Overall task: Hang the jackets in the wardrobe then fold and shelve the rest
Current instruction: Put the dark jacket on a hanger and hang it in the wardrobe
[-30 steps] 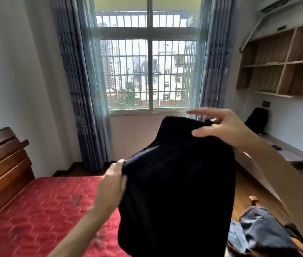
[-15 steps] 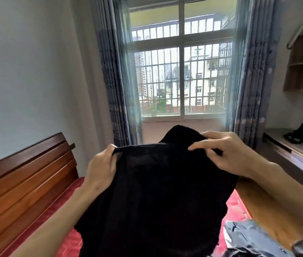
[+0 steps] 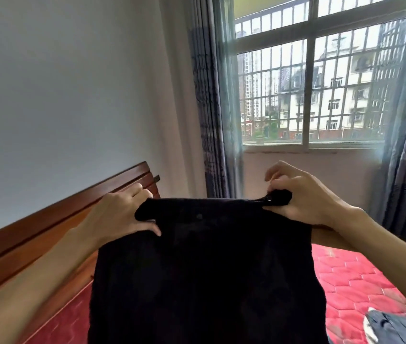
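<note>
Both hands clamped on a black garment, held up flat over the bed.

Left edge of frame: wooden headboard (image 3: 48, 234) runs diagonally under a plain wall. Left hand (image 3: 120, 214), centre-left, grips the top left corner of the black garment (image 3: 209, 269), thumb on the front face, fingers curled behind the edge. The garment hangs mid-frame from a straight, taut top edge and fills the lower centre down to the bottom edge; it is a dark knit-like fabric with a small round dot near the top. Right hand (image 3: 303, 197), centre-right, pinches the top right corner between thumb and fingers, index finger lifted clear. The hands are well apart, at matching height. Behind, a grey-blue curtain (image 3: 209, 95) flanks a barred window (image 3: 321, 83). Lower right: a red quilted mattress (image 3: 350, 276) with a grey-blue piece of clothing (image 3: 395, 328) lying on it in the corner.
</note>
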Demonstrator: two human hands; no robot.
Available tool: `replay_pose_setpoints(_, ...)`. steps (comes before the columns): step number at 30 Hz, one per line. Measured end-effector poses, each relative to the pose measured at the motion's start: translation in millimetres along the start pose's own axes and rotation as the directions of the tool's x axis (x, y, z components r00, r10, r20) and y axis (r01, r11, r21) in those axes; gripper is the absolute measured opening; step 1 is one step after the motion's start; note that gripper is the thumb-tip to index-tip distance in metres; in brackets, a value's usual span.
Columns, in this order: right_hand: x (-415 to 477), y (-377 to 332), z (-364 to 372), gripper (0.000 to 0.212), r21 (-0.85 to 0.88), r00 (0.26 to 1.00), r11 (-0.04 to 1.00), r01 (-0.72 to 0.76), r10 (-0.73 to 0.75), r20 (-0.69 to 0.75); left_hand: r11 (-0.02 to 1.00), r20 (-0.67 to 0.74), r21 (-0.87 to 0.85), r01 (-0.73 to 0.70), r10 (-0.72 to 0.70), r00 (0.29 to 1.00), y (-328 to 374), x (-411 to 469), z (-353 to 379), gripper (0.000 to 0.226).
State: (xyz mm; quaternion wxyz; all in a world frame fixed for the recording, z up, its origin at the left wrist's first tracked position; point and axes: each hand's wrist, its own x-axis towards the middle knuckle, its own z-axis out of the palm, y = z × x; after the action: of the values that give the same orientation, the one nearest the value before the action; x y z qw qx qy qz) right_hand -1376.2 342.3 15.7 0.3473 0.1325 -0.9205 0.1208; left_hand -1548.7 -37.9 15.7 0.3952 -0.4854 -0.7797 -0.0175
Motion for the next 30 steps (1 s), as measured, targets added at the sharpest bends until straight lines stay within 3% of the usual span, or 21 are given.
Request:
replay_pose_setpoints(3,1,-35,13,0.014,0.213,0.975,0.962,0.173,-0.198,0.100,0.998,0.002,0.063,0.032,-0.032,0.999,-15,-20,-7,0.074)
replay_pose_setpoints(5,-1,-58,21,0.022,0.304,0.965,0.937,0.171,-0.222,0.141,0.995,-0.026,0.081,0.054,-0.052,0.998,-17,-26,-11,0.061)
replay_pose_setpoints(7,-3,-69,23,0.032,0.447,0.980,0.894,0.025,-0.110,0.165,0.996,-0.038,0.054,0.065,-0.063,0.997,-17,-26,-14,0.055)
replay_pose_setpoints(9,-4,-69,19,0.037,0.610,0.982,0.777,-0.153,0.051,0.182,0.997,-0.031,0.042,0.060,-0.059,0.998,-17,-25,-17,0.054)
replay_pose_setpoints(11,-1,-66,8,0.038,0.658,0.974,0.721,-0.217,0.200,0.103,0.999,-0.023,0.033,0.037,-0.036,0.999,-19,-25,-16,0.051)
replay_pose_setpoints(14,6,-57,-17,0.037,0.582,0.941,0.787,-0.206,0.322,-0.102,0.994,-0.046,-0.056,0.095,-0.098,0.994,-14,-28,-5,0.047)
replay_pose_setpoints(17,10,-45,-38,0.035,0.529,0.901,0.819,-0.223,0.380,-0.210,0.948,-0.010,-0.246,0.201,-0.210,0.978,-5,-28,10,0.053)
replay_pose_setpoints(20,4,-32,-43,0.033,0.483,0.914,0.840,-0.246,0.367,-0.172,0.899,0.096,-0.361,0.248,-0.229,0.969,0,-23,16,0.057)
replay_pose_setpoints(22,-1,-21,-40,0.034,0.414,0.902,0.844,-0.340,0.417,-0.109,0.831,0.250,-0.423,0.362,-0.277,0.928,5,-16,15,0.052)
replay_pose_setpoints(24,-8,-7,-34,0.034,0.301,0.883,0.852,-0.428,0.465,-0.062,0.684,0.455,-0.506,0.525,-0.305,0.837,11,-9,11,0.031)
replay_pose_setpoints(27,-18,9,-25,0.022,0.181,0.865,0.855,-0.486,0.500,-0.037,0.464,0.633,-0.640,0.613,-0.134,0.762,19,0,-1,0.011)
replay_pose_setpoints(29,-19,12,-21,0.013,0.204,0.857,0.846,-0.493,0.513,-0.057,0.465,0.673,-0.628,0.624,-0.078,0.735,24,4,-5,0.013)
replay_pose_setpoints(30,-18,10,-22,0.010,0.244,0.845,0.832,-0.499,0.529,-0.077,0.554,0.667,-0.579,0.598,-0.101,0.738,26,5,-4,0.019)
